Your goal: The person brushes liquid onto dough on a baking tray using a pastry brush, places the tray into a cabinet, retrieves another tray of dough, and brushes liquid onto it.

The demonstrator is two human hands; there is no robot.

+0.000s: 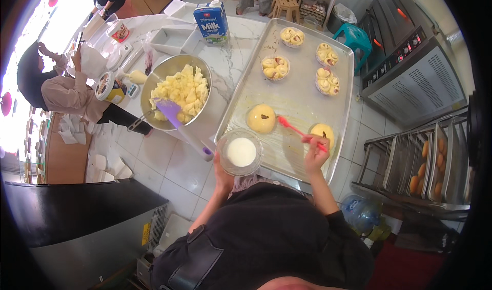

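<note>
My left hand point(221, 177) is wrapped round a clear bowl point(257, 163) with white liquid point(241, 152) in it, held at the near left corner of a large metal tray point(302, 99). Between the fingers of my right hand point(315, 155) is a red pastry brush point(293, 127). Its head sits right beside a round, glossy dough bun point(260, 122) with a dark topping; whether they touch I cannot tell. A second round bun point(324, 130) lies partly behind my right hand. Several shaped buns in paper cups, including a swirled bun point(275, 68), stand on the tray's far half.
Left of the tray, a steel bowl point(206, 74) holds yellow, lumpy filling and a purple spatula point(171, 111). Behind it stand a milk carton point(211, 24) and tubs. An oven point(410, 54) and bread rack point(392, 162) are at right. A person point(72, 87) is at left.
</note>
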